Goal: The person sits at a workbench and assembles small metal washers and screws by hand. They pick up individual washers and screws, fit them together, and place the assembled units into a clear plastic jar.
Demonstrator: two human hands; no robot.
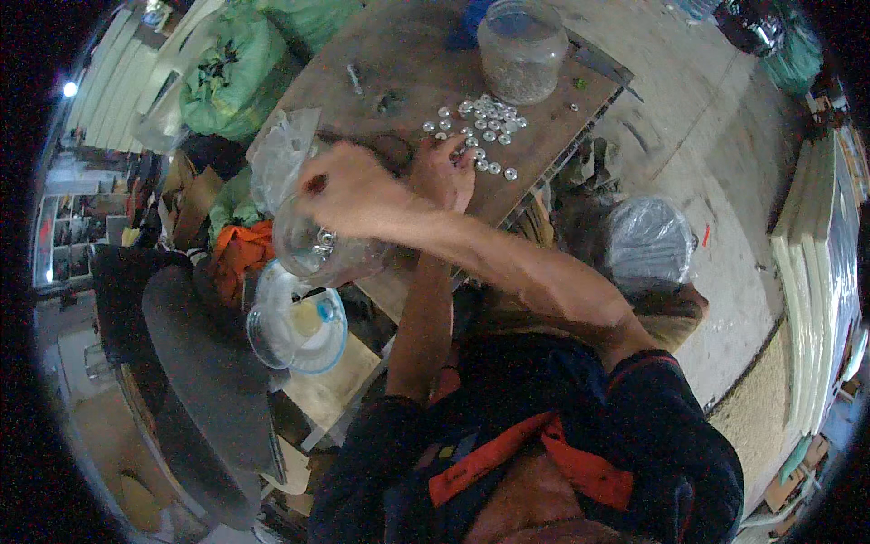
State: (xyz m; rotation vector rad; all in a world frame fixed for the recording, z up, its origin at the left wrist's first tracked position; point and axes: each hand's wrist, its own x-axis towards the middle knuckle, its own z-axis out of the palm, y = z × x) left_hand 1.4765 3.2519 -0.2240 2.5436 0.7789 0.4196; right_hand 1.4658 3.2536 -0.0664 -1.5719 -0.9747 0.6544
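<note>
Many small shiny, clear-silvery round pieces [490,118] lie in a loose cluster on the brown board tabletop [412,68]. My left hand [442,177] rests at the near side of this cluster. Its fingers are curled together by the pieces; what they hold, if anything, is hidden. My right arm crosses over my left forearm. My right hand [349,189] hangs over a clear plastic jar [304,240] at the table's left edge, with a few shiny pieces visible inside. That hand is smeared by motion, and its fingers are hidden.
A larger clear jar [523,50] stands at the far right of the table. Left of the table are green sacks [231,77], an orange cloth [243,254] and a clear tub [299,340]. A plastic-wrapped round bundle [648,240] sits at the right; stacked sheets [807,272] stand beyond.
</note>
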